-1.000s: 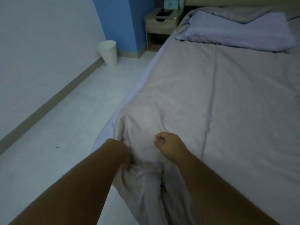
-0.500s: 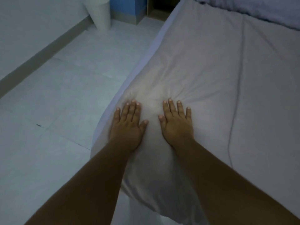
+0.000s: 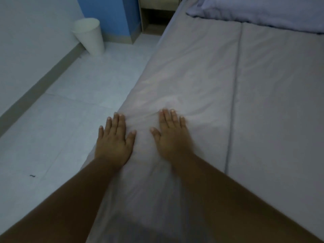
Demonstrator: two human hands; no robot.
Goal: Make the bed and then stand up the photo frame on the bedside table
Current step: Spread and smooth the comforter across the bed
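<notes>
Duvet (image 3: 192,81): spread over the bed, its near left edge under both hands.
Handling: judged soft, light and limp; best taken at a corner or hem, as it bunches when pushed.
Left hand (image 3: 114,142): laid flat, fingers straight, on the duvet.
Right hand (image 3: 172,139): blurred, seemingly pressed flat likewise.
Hidden: the desk (image 3: 157,7) is cut off at the top; no photo frame is seen.

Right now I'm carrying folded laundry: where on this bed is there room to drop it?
The grey quilt is bare between the lavender pillow and the left hand and right hand, either side of its seam. The pale tiled floor between quilt and white tapered bin is free. Crowded: only under the hands.
</notes>
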